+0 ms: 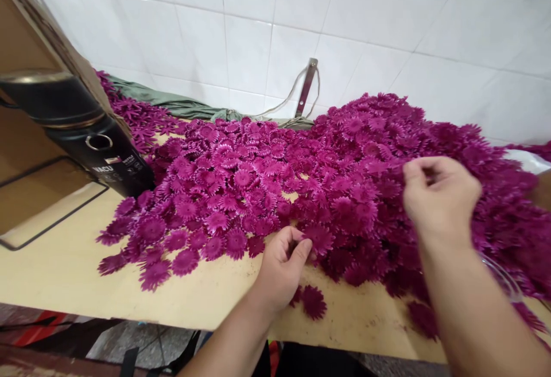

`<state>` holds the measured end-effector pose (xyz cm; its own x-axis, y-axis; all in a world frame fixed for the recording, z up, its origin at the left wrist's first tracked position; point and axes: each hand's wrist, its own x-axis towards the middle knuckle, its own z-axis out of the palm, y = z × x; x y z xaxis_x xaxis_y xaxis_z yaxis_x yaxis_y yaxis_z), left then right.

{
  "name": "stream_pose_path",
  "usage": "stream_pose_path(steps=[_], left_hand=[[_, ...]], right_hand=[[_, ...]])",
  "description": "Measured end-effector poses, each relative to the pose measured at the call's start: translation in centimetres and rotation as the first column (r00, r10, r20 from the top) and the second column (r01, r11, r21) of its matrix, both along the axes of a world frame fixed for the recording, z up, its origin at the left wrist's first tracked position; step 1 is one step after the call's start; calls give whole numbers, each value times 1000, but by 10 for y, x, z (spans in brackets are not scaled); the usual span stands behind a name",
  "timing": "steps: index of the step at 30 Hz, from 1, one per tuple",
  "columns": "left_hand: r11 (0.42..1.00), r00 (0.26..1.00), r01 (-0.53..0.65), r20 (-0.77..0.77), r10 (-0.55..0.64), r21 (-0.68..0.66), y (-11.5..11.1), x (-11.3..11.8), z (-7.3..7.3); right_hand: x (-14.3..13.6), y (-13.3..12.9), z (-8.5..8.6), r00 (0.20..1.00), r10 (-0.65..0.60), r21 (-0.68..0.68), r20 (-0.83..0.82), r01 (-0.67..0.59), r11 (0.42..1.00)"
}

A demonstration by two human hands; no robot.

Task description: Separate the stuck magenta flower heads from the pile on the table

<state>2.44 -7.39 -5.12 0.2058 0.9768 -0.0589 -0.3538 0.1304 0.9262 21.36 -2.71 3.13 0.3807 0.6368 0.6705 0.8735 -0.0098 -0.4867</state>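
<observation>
Magenta flower-shaped pieces (243, 179) lie in a wide heap over the pale tabletop, piled higher to the right. My left hand (286, 259), near the front of the heap, pinches the edge of one flower piece (319, 239) between thumb and fingertips. My right hand (437, 193) is raised over the right part of the heap with thumb and forefinger pressed together; whatever it may hold is too small to make out. Below my left hand a loose flower piece (314, 302) lies on the table (215, 296).
A black bottle (101, 142) leans at the left beside a cardboard box (26, 27) and a thin black wire frame (55, 222). Behind the heap are green cloth (172, 101), a metal bracket (306, 87) with cord, and a white tiled wall. Clear tubing (505, 276) lies at the right.
</observation>
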Motion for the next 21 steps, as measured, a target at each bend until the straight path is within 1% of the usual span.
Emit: stream_pose_path(steps=[1, 2, 3, 4, 5, 6, 7, 8, 9, 10, 11, 12, 13, 14, 18, 21], left_hand=[[1000, 1000, -2, 15, 2, -20, 0, 0, 0], [999, 999, -3, 32, 4, -41, 1, 0, 0], [998, 999, 0, 48, 3, -57, 1, 0, 0], [998, 998, 5, 59, -1, -68, 2, 1, 1], [997, 998, 11, 68, -6, -73, 3, 2, 1], [997, 997, 15, 74, -9, -71, 3, 2, 1], [998, 997, 14, 82, -8, -67, 3, 3, 1], [998, 996, 11, 88, -5, -63, 4, 3, 1], [998, 996, 7, 93, -1, -61, 4, 3, 1], [998, 996, 4, 94, 2, -62, 4, 2, 1], [998, 996, 4, 92, 2, -65, 4, 2, 1], [998, 996, 6, 86, 0, -67, 3, 1, 0], [998, 997, 11, 78, -6, -66, 3, 1, 1], [998, 997, 21, 71, -16, -62, 2, 1, 1], [998, 997, 55, 55, -52, -45, -1, 1, 3], [997, 998, 61, 30, -60, -55, -1, 2, 4]], right_hand=[[8, 4, 4, 998, -49, -46, 32, 50, 998], [12, 5, 7, 997, -42, -87, 67, 48, 995], [12, 3, 8, 993, -5, -127, 117, 19, 992], [8, -1, 7, 986, 67, -162, 156, -41, 986], [1, -8, 4, 973, 165, -202, 162, -131, 971], [-10, -16, 0, 951, 276, -254, 142, -235, 938], [-22, -23, -5, 921, 385, -338, 58, -345, 876], [-34, -31, -10, 881, 470, -420, -58, -449, 789], [-45, -37, -15, 835, 522, -476, -176, -536, 697], [-54, -41, -19, 787, 547, -506, -286, -608, 612], [-60, -43, -23, 748, 555, -510, -364, -659, 553], [-63, -44, -27, 723, 556, -498, -410, -688, 528], [-65, -43, -31, 715, 552, -480, -430, -699, 531], [-64, -42, -34, 719, 545, -468, -430, -694, 547], [-56, -38, -45, 812, 503, -473, -298, -583, 660], [-56, -37, -52, 844, 475, -474, -250, -534, 700]])
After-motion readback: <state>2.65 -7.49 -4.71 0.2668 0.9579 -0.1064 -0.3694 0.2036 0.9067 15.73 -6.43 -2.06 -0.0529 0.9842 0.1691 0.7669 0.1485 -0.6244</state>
